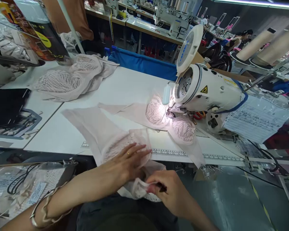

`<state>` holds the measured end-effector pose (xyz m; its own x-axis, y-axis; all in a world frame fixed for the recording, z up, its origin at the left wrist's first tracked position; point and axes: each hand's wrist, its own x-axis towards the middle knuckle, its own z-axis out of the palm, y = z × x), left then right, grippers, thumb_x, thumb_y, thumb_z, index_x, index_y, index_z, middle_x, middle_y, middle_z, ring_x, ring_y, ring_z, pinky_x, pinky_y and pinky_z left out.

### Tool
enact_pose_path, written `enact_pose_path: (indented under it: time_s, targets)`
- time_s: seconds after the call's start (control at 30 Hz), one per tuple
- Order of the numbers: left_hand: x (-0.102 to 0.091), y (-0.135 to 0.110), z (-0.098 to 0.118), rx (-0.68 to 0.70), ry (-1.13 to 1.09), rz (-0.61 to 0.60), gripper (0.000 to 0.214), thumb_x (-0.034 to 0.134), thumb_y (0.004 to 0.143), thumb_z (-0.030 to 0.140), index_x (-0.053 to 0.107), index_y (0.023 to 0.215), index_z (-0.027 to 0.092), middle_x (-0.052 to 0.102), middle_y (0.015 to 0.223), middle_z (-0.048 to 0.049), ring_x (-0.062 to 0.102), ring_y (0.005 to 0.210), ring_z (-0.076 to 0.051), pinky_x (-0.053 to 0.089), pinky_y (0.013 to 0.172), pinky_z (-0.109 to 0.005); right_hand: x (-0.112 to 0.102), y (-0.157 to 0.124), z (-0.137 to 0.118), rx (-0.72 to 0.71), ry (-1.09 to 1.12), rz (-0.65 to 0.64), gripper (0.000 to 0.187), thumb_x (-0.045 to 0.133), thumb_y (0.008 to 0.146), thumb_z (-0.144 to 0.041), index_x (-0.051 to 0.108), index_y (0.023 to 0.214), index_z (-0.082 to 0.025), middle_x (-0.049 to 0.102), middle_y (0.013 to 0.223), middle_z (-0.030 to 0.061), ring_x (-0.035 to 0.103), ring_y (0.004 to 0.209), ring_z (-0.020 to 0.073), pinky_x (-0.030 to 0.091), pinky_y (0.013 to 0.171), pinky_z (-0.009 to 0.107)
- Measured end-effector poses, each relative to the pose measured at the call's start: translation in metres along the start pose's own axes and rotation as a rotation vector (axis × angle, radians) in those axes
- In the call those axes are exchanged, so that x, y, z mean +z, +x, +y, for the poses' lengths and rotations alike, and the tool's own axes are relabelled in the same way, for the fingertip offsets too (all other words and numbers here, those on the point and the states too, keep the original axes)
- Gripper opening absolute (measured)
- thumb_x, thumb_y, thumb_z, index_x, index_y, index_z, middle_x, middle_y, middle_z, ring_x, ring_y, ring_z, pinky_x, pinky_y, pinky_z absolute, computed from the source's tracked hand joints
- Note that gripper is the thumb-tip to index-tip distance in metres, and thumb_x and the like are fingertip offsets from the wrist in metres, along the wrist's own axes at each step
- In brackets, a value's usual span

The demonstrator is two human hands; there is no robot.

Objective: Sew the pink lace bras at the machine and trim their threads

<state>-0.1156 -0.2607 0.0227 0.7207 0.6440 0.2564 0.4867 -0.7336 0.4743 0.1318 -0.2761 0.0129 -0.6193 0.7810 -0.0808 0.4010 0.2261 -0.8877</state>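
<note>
My left hand [127, 162] lies flat with its fingers stretched out over a pale pink bra piece [86, 123], which has a lace cup and a sheer wing. Its thumb is partly hidden. At the table's front edge, my right hand [170, 192] is closed, pinching the piece's lower fabric between thumb and fingers. A small dark gap or object shows within that grip; I cannot tell which. Beyond my hands, another pale pink bra piece [156, 112] with two lace cups lies under the lit needle area of a white sewing machine [207, 86].
Stacked lace cup pieces [62, 81] lie at the back left beside a dark spray can [47, 35]. Orange-handled scissors [199, 115] rest behind the needle. A ruler strip [168, 152] runs along the table's front edge. A bag of packaged goods [40, 186] stands at lower left. Handwritten paper [255, 117] hangs right.
</note>
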Motion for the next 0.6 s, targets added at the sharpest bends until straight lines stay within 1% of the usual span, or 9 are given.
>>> enact_pose_path:
  time_s: [0.03,0.07,0.13,0.23,0.3,0.33,0.43,0.5,0.6]
  targets:
    - [0.002,0.005,0.001,0.073,0.013,-0.058,0.007,0.070,0.087,0.019,0.075,0.091,0.023,0.043,0.157,-0.0052,0.032,0.149,-0.032,0.026,0.124,-0.052,-0.004,-0.005,0.000,-0.054,-0.046,-0.044,0.010,0.064,0.088,-0.018,0.070,0.080,-0.020,0.068,0.072,-0.0009,0.057,0.063,0.0125,0.041,0.062,0.024]
    - [0.003,0.007,0.002,0.121,-0.007,-0.096,0.007,0.073,0.086,0.024,0.073,0.080,0.021,0.042,0.158,-0.0037,0.030,0.150,-0.033,0.019,0.126,-0.053,-0.008,-0.009,0.001,-0.103,-0.084,-0.089,0.012,0.064,0.088,-0.016,0.070,0.078,-0.021,0.068,0.071,-0.0011,0.058,0.063,0.0126,0.041,0.063,0.024]
    - [0.002,0.006,0.005,0.149,-0.091,-0.140,0.019,0.075,0.086,0.030,0.067,0.071,0.020,0.052,0.151,-0.0034,0.035,0.148,-0.031,0.011,0.127,-0.053,-0.020,-0.017,0.001,-0.155,-0.131,-0.162,0.014,0.064,0.085,-0.011,0.069,0.076,-0.021,0.068,0.072,-0.0009,0.059,0.065,0.0124,0.041,0.063,0.024]
    - [-0.002,0.001,0.007,0.130,-0.284,-0.177,0.024,0.072,0.088,0.025,0.063,0.066,0.020,0.076,0.106,-0.0051,0.065,0.116,-0.026,0.029,0.119,-0.046,-0.033,-0.022,0.000,-0.139,-0.127,-0.225,0.016,0.064,0.085,-0.007,0.069,0.076,-0.020,0.069,0.078,0.0004,0.062,0.072,0.0127,0.042,0.065,0.023]
    - [0.000,-0.001,0.004,0.062,-0.393,-0.253,0.027,0.066,0.091,0.020,0.062,0.064,0.019,0.072,0.072,-0.0033,0.069,0.078,-0.019,0.047,0.095,-0.035,-0.037,-0.021,0.001,-0.083,-0.099,-0.234,0.016,0.064,0.087,-0.009,0.068,0.076,-0.020,0.067,0.076,0.0005,0.061,0.071,0.0128,0.042,0.065,0.023]
    - [0.002,-0.002,0.001,0.002,-0.431,-0.296,0.027,0.061,0.094,0.019,0.063,0.067,0.019,0.069,0.065,-0.0027,0.064,0.065,-0.017,0.049,0.080,-0.030,-0.039,-0.020,0.002,-0.045,-0.078,-0.234,0.015,0.065,0.088,-0.012,0.067,0.075,-0.020,0.065,0.074,0.0000,0.059,0.069,0.0125,0.041,0.063,0.023]
    - [0.010,-0.005,-0.010,-0.206,-0.547,-0.377,0.025,0.048,0.098,0.015,0.067,0.081,0.016,0.067,0.065,-0.0037,0.058,0.055,-0.014,0.039,0.056,-0.024,-0.040,-0.015,0.012,0.070,0.034,-0.233,0.020,0.067,0.091,-0.027,0.063,0.073,-0.020,0.056,0.070,-0.0017,0.050,0.061,0.0108,0.036,0.056,0.024]
    - [0.015,-0.008,-0.018,-0.295,-0.642,-0.365,0.023,0.048,0.097,0.015,0.068,0.085,0.016,0.067,0.069,-0.0041,0.059,0.058,-0.014,0.037,0.054,-0.021,-0.041,-0.012,0.021,0.099,0.142,-0.239,0.027,0.067,0.091,-0.040,0.062,0.073,-0.019,0.052,0.070,-0.0021,0.044,0.058,0.0103,0.033,0.054,0.025]
    - [0.021,-0.011,-0.024,-0.346,-0.779,-0.287,0.025,0.057,0.094,0.025,0.067,0.074,0.015,0.066,0.078,-0.0057,0.058,0.066,-0.014,0.040,0.058,-0.020,-0.039,-0.007,0.034,0.096,0.310,-0.235,0.040,0.064,0.090,-0.056,0.059,0.072,-0.020,0.051,0.069,-0.0008,0.042,0.058,0.0119,0.032,0.053,0.026]
